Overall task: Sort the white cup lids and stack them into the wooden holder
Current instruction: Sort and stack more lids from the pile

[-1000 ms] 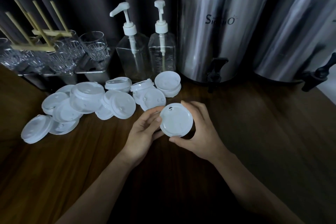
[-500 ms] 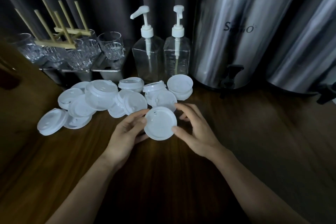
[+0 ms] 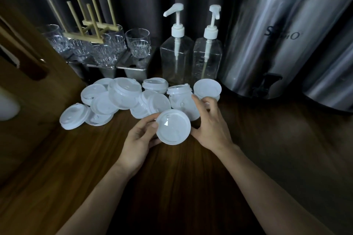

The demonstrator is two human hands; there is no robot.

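From the head view, the left hand (image 3: 141, 137) pinches one white lid (image 3: 173, 127) above the table while the right hand (image 3: 210, 124), fingers spread, reaches into the pile (image 3: 122, 97), which could scatter; the wooden holder (image 3: 89, 28) sits well apart.

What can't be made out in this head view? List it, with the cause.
- Lid count: the pile of white lids overlaps itself, so lower ones are hidden.
- Right hand: its fingertips reach behind the held lid, so any grip there is unclear.
- Wooden holder: its base sits among the glasses; its footing is unclear.
- Second steel urn: cut off by the right edge.
- Urn lettering: partly lost to glare.
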